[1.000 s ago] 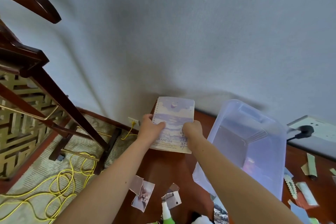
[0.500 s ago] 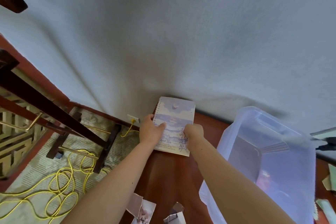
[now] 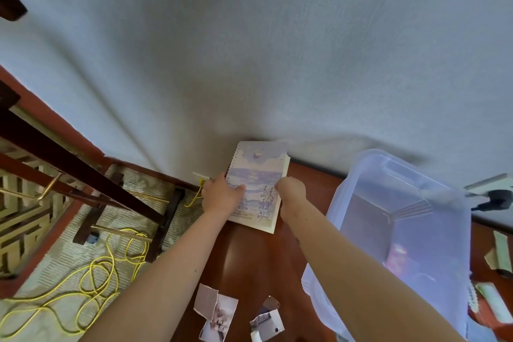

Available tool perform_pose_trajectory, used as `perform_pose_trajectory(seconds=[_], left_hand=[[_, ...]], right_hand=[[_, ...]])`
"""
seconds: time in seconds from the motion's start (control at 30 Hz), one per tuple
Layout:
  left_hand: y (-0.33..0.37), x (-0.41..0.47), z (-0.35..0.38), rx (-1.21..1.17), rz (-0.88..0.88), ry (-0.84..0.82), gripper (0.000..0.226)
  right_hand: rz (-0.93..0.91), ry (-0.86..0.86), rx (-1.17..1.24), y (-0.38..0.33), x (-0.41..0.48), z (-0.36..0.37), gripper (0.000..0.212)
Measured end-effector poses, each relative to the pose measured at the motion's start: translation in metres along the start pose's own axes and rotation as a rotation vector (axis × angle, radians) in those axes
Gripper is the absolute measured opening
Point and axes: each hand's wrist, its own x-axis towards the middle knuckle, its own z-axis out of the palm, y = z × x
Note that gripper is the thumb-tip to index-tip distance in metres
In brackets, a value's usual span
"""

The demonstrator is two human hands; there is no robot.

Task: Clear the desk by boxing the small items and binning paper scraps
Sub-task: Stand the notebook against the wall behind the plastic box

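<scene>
Centre of frame: a spiral-bound notebook (image 3: pixel 258 186) with a lilac sea-and-sky cover, held in a two-handed grip at the far edge of the red-brown desk (image 3: pixel 249 258), in front of the pale wall (image 3: pixel 249 50). The left hand (image 3: pixel 220 197) closes on the spiral-bound left edge, thumb laid across the front cover; its fingers are hidden behind the book. The right hand (image 3: pixel 291 193) curls around the right edge at mid-height. The upper half of the notebook projects above both hands and its lower corner projects below them. Whether the lower edge rests on the desk cannot be told. Right of frame: a clear plastic box (image 3: pixel 402 230), beside the right forearm. Bottom centre: torn paper scraps (image 3: pixel 216 311) lying on the desk. Lower left: a yellow cable (image 3: pixel 97 272) coiled on the floor.
</scene>
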Motion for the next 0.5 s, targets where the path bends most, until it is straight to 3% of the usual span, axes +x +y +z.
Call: perform_pose_trajectory(seconds=[0.3,0.5], left_hand=[[0.008,-0.046,-0.012,-0.130,0.103,-0.104,0.067],[0.021,-0.094,-0.022,-0.224,0.173,-0.115,0.053]], right_hand=[[-0.086,-0.081,-0.038,0.002,-0.053,-0.024,0.025],[-0.149,-0.161,0.046,0.007,-0.096,-0.046,0.023]])
